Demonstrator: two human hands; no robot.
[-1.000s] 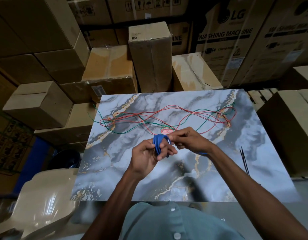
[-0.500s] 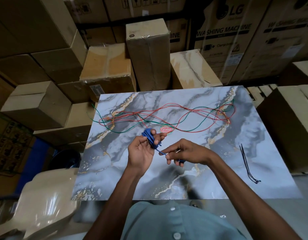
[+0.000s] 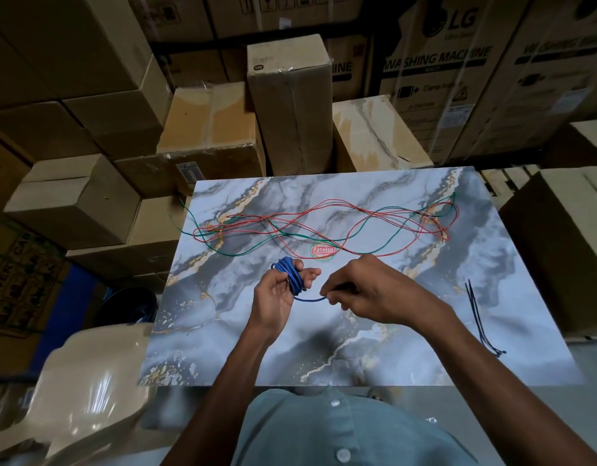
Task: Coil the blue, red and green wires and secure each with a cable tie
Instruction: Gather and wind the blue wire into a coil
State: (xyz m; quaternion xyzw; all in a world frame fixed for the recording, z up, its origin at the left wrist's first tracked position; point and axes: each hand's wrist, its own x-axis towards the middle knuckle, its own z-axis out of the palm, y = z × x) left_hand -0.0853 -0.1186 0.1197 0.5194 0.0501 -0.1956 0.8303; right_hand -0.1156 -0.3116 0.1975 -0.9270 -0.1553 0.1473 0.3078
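Stacked cardboard boxes (image 3: 203,129) rise well beyond the grips, some printed with washing machine lettering, and a tall box (image 3: 290,102) stands upright straight past them. A pale plastic chair (image 3: 88,391) sits low and off to the left of the left grip. The marble-patterned bench (image 3: 223,331) lies under both hands, its surface grey, white and gold. The person's grey-green shirt (image 3: 324,432) fills the near edge, below the two forearms.

Beyond the grips, the red wire (image 3: 367,210) sprawls in long loose loops across the far half of the bench, and the green wire (image 3: 324,237) weaves through it, one end trailing off the bench's left edge. Neither is coiled. A small red sticker (image 3: 323,250) shows on the bench just past the gap between the hands. Well to the right of the right grip, a few black cable ties (image 3: 480,317) lie together on the bench.

The left hand (image 3: 276,294) is raised above the bench, palm toward the camera, fingers curled through the blue wire (image 3: 292,275), which is wound in a tight bundle around them. A short free length of that wire sags from the bundle across to the right hand (image 3: 361,290), which sits just beside the left; its thumb and fingers pinch the wire's end, with the back of the hand facing up. The hands are near each other but not touching
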